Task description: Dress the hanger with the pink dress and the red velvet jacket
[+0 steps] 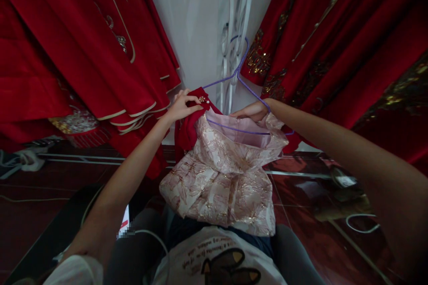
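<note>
A pale pink and gold brocade dress (230, 178) hangs on a purple wire hanger (238, 71) in front of me, its neckline gaping and its pink lining showing. My left hand (183, 106) is closed on a piece of red fabric (189, 130) at the dress's left shoulder. Beside my left fingertips sits a small gold and pearl ornament (203, 100). At the back edge of the neckline, my right hand (254, 109) grips the dress near its right shoulder. Its fingertips are partly hidden by cloth.
Red embroidered garments hang on the left (110, 53) and right (321, 53). Between them is a white upright surface with a white chain (230, 67) holding the hanger's hook. A metal rail (297, 173) runs low across. A lit phone screen (125, 220) and a white cable (154, 236) lie near my lap.
</note>
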A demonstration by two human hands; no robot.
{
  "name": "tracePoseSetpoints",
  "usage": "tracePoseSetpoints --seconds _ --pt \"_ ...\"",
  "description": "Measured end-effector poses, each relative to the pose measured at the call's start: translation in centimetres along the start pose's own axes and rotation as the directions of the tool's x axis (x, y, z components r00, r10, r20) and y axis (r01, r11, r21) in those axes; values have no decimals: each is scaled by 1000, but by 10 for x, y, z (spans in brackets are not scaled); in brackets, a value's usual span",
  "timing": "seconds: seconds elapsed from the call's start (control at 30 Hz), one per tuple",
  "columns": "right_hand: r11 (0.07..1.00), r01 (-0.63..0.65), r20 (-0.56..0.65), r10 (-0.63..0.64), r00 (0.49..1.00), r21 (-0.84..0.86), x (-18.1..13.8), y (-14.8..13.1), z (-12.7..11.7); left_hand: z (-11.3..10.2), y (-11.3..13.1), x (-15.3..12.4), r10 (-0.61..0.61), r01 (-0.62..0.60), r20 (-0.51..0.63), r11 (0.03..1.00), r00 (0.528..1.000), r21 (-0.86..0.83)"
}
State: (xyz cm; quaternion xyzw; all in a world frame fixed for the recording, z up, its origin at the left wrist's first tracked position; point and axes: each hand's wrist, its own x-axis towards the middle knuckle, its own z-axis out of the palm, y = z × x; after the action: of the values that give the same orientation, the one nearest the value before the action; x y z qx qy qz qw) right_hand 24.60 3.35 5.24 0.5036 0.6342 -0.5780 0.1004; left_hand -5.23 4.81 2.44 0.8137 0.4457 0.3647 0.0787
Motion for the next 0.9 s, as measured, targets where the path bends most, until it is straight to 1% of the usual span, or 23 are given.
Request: tracePoseSetpoints --seconds 0.07,0.1,0.13,0.2,0.23,0.27,0.3,0.33,0.4,0.43,0.47,0.53,0.57,0.6,0.7,0.73,0.77,0.83,0.9 --pt "996 72 -17 -73 997 -54 -2 -2 0 -1 1 -2 13 -13 3 1000 1000 12" --pt "989 99 -57 -106 993 -109 -2 -3 -1 -1 2 -3 23 -23 7 1000 1000 20" --pt "978 116 -127 -139 982 -174 -1 -2 -3 -2 2 -4 34 -34 9 999 999 28" --pt "951 118 -293 -205 934 -287 0 -1 -9 -1 2 -5 48 -48 5 998 999 42" --pt "943 113 -355 -227 907 -314 1 -1 -13 0 2 -5 47 -47 -1 998 999 46" --pt "935 96 -431 -247 868 -341 1 -1 -17 0 2 -5 43 -42 -9 998 999 47" --pt "924 70 -519 -273 810 -377 0 -1 -21 2 1 -4 36 -35 -20 998 999 46" --pt "906 33 -608 -310 731 -423 -2 -1 -24 3 1 -4 29 -27 -31 999 999 46" --pt "864 -54 -744 -398 537 -501 -9 -2 -29 5 0 -3 24 -21 -52 998 998 54" --pt "845 -100 -785 -436 439 -525 -14 -1 -30 6 0 -3 29 -25 -61 998 998 61" --pt "833 -140 -812 -461 358 -535 -20 -1 -30 7 0 -3 38 -33 -70 997 997 68" --pt "829 -199 -846 -474 244 -522 -30 0 -28 8 1 -2 62 -56 -80 995 995 82" --pt "831 -224 -859 -473 195 -509 -35 1 -27 9 1 -2 71 -64 -83 994 994 86" --pt "835 -240 -868 -467 169 -496 -38 1 -25 9 2 -2 77 -69 -84 994 994 89" --pt "844 -278 -888 -439 134 -459 -44 1 -22 10 0 -2 82 -74 -80 992 993 98" --pt "844 -302 -895 -432 109 -444 -45 1 -22 10 -2 -3 86 -78 -84 992 993 98" --pt "843 -328 -902 -426 75 -426 -46 2 -23 9 -4 -3 90 -81 -91 992 992 98" --pt "847 -382 -915 -404 -11 -369 -49 7 -24 8 -8 -5 86 -76 -106 992 991 97" --pt "849 -431 -922 -377 -87 -307 -54 18 -24 7 -11 -7 76 -66 -104 993 992 99"
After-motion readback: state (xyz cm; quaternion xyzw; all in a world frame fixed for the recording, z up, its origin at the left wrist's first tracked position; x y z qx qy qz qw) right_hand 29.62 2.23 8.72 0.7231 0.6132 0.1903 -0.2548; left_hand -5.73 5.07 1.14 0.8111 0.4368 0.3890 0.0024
